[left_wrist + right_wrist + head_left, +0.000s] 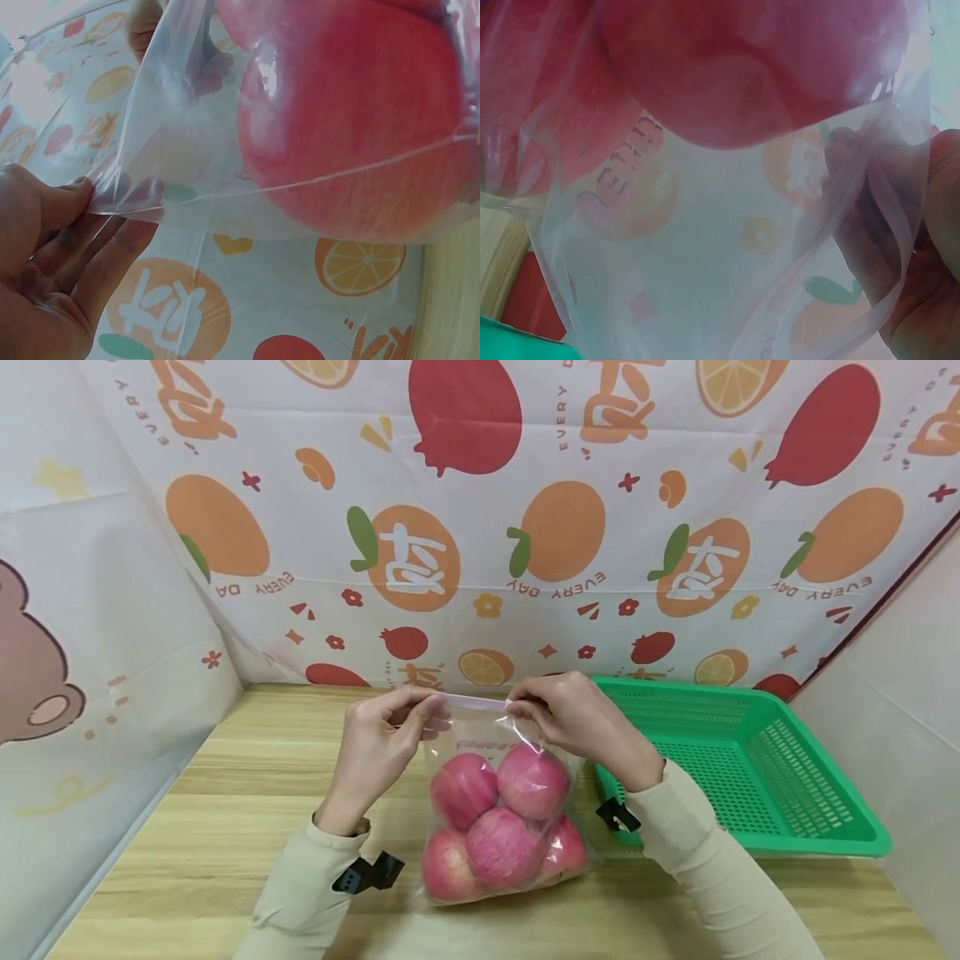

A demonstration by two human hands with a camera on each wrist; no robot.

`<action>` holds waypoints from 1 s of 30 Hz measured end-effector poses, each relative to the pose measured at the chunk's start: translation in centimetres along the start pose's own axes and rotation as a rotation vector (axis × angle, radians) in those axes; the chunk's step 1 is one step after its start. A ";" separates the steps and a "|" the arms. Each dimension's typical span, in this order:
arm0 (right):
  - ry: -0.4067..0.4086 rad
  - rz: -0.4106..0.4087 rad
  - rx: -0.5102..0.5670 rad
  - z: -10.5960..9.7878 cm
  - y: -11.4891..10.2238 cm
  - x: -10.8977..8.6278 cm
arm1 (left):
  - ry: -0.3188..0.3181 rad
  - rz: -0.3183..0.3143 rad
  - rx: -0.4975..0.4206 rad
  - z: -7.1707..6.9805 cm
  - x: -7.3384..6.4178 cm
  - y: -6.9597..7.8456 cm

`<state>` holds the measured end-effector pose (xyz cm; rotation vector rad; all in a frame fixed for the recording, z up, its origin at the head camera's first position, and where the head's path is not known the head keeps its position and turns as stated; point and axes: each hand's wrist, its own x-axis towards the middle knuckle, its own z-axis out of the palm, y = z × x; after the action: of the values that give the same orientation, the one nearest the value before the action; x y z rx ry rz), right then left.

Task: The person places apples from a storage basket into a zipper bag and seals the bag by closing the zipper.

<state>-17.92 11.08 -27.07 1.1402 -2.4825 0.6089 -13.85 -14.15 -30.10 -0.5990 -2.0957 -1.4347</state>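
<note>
A clear plastic zip bag (480, 727) with a pale purple strip along its top stands on the table. Inside it are several red apples (504, 850), stacked in two rough layers. My left hand (378, 747) pinches the left corner of the bag's top edge between thumb and fingers. At the right end of that edge, my right hand (573, 718) pinches the plastic. From the left wrist, thumb and fingertips show on the bag corner, with a large apple close by. The right wrist view has the bag film across part of the right hand (907, 225).
A green plastic basket (817, 847) with perforated sides stands to the right, beside the right forearm. Wood-grain table surface (225, 827) extends to the left. A fruit-printed cloth (480, 552) hangs behind, and pale sheets cover both sides.
</note>
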 end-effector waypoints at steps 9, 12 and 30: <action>0.004 -0.012 0.007 -0.2 0.2 -0.2 | 0.003 0.011 0.004 -0.1 0.1 0.0; -0.001 -0.009 0.005 -0.3 0.2 -0.2 | 0.001 0.009 0.010 -0.1 0.1 0.0; -0.011 0.017 0.003 -0.3 0.5 -0.4 | 0.018 0.019 0.024 -0.1 0.0 -0.1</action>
<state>-17.99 11.82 -27.10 1.1272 -2.5044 0.6126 -13.91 -14.29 -30.17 -0.5937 -2.0847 -1.3975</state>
